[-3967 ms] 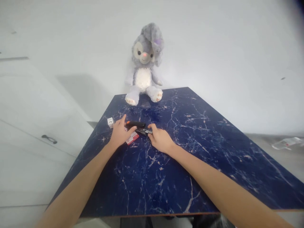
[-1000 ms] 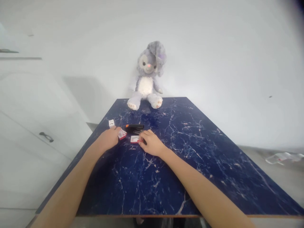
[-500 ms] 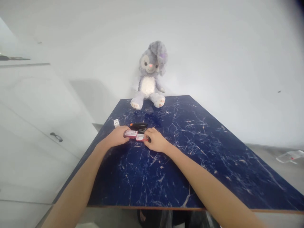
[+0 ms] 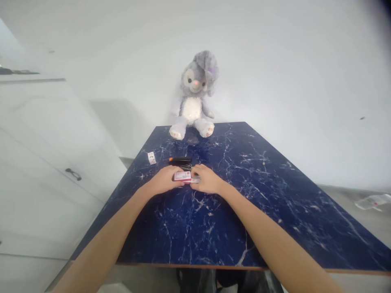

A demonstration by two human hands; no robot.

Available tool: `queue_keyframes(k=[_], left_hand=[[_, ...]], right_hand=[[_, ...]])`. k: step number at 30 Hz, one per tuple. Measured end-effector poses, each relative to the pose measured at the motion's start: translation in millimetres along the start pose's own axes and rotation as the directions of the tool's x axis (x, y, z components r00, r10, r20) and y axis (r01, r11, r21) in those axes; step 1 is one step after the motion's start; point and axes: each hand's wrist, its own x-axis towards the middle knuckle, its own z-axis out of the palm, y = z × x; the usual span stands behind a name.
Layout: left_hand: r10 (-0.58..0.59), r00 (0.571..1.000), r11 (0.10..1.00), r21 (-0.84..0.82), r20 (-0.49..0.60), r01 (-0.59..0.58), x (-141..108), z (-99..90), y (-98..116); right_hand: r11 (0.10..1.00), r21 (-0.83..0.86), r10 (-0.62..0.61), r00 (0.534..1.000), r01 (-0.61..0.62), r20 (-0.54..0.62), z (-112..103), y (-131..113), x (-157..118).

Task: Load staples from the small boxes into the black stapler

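Observation:
My left hand (image 4: 165, 180) is closed on a small red and white box (image 4: 182, 176) over the blue marbled table (image 4: 214, 228). Facing it, my right hand (image 4: 206, 179) grips a second small box (image 4: 195, 179), which shows only in part between its fingers. The two boxes overlap, the left one in front of the right one's end. Just beyond my hands lies a black stapler-like object (image 4: 181, 160) with an orange tip, and its lower part is partly hidden by my fingers.
A small white printed piece (image 4: 152, 158) lies near the table's left edge. A grey plush rabbit (image 4: 192, 110) sits at the far edge against the wall. To the left stands a white cabinet (image 4: 45, 162); a clear plastic item (image 4: 372, 201) is at the far right, off the table.
The left box has moved right and now overlaps the right one, where they were end to end. Both hands have shifted right, my left hand more, and are closer together.

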Motion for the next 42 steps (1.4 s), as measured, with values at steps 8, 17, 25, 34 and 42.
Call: queue_keyframes(k=[8, 17, 25, 34, 42], left_hand=[[0.103, 0.990, 0.994, -0.021, -0.100, -0.105, 0, 7.7, -12], [-0.202, 0.806, 0.898, 0.223, -0.556, 0.379, 8, -9.0, -110], [-0.223, 0.913, 0.934, 0.192, -0.342, 0.300, 8, -9.3, -106], [-0.261, 0.950, 0.819, -0.482, 0.171, 0.312, -6, -33.3, -61], [-0.350, 0.915, 0.869, -0.434, -0.199, 0.237, 16, 5.7, -54]], right_hand=[[0.994, -0.061, 0.094, 0.996, -0.094, -0.003, -6, 5, -4], [0.997, 0.002, 0.076, 0.997, -0.076, 0.006, -4, 17, -4], [0.998, 0.033, 0.060, 0.998, -0.059, -0.014, -3, 17, -4], [0.913, 0.341, 0.262, 0.963, -0.226, -0.062, -3, 29, 0], [0.880, 0.314, 0.389, 0.920, -0.357, -0.045, 1, 38, 28]])
